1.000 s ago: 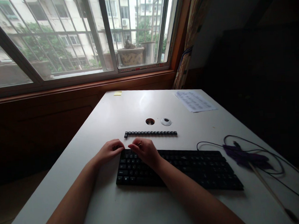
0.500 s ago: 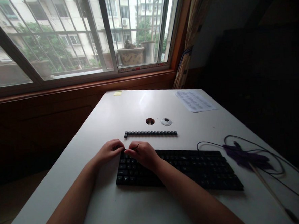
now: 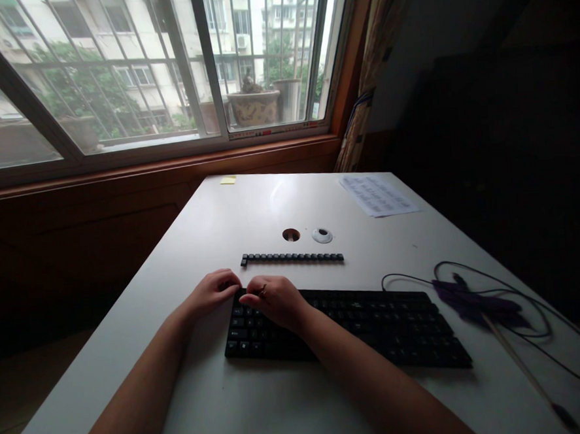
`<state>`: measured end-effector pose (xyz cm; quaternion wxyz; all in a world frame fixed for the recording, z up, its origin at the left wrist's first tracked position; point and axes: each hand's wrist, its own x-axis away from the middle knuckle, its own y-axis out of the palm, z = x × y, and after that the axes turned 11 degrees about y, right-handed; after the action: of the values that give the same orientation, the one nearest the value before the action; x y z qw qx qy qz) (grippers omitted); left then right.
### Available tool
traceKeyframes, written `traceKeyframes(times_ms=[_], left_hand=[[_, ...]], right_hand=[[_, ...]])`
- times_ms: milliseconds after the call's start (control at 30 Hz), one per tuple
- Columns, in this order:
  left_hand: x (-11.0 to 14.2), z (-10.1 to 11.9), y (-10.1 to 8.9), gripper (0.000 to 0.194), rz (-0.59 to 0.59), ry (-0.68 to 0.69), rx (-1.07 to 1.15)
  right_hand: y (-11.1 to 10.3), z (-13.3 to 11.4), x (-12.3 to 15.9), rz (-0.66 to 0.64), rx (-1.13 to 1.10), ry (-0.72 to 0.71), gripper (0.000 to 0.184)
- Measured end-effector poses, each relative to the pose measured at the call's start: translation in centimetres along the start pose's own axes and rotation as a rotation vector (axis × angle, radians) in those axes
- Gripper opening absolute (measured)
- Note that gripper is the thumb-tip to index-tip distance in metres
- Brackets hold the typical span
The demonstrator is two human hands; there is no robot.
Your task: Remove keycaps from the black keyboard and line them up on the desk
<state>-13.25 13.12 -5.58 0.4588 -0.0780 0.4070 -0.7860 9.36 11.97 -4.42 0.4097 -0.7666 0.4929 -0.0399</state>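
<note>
A black keyboard (image 3: 375,326) lies on the white table, several of its left-hand keys showing. My left hand (image 3: 214,290) has its fingers curled closed at the keyboard's far left corner, the fingertips on that edge. Right beside it, my right hand (image 3: 275,298) is bent over the upper left keys, thumb and fingers drawn together; what they pinch, if anything, is hidden. A ring shows on one finger of this hand. Beyond both hands, a row of loose black keycaps (image 3: 292,257) runs across the table, with one more below its left end.
The table (image 3: 193,406) has a round cable hole (image 3: 291,235) with its white cover (image 3: 322,235) alongside. Printed paper (image 3: 380,196) lies far right and a yellow sticky note (image 3: 227,180) far left. A cable (image 3: 546,316), purple cloth (image 3: 477,304) and thin rod (image 3: 517,354) occupy the right side.
My right hand has shifted very slightly left and toward me, its thumb now a little lower over the keys. My left hand, the keyboard and the keycap row look the same.
</note>
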Motion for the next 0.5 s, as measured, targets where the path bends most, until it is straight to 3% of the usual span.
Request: traceKeyframes(times_ms=[333,500], left_hand=[[0.02,-0.25,0.11,0.017,0.003,0.008,-0.005],[0.01,-0.11,-0.03,0.018,0.004,0.017,-0.002]], right_hand=[[0.32,0.14,0.01,0.021,-0.066,-0.066,0.024],[-0.02,0.03,0.04,0.069,-0.134,-0.02,0.022]])
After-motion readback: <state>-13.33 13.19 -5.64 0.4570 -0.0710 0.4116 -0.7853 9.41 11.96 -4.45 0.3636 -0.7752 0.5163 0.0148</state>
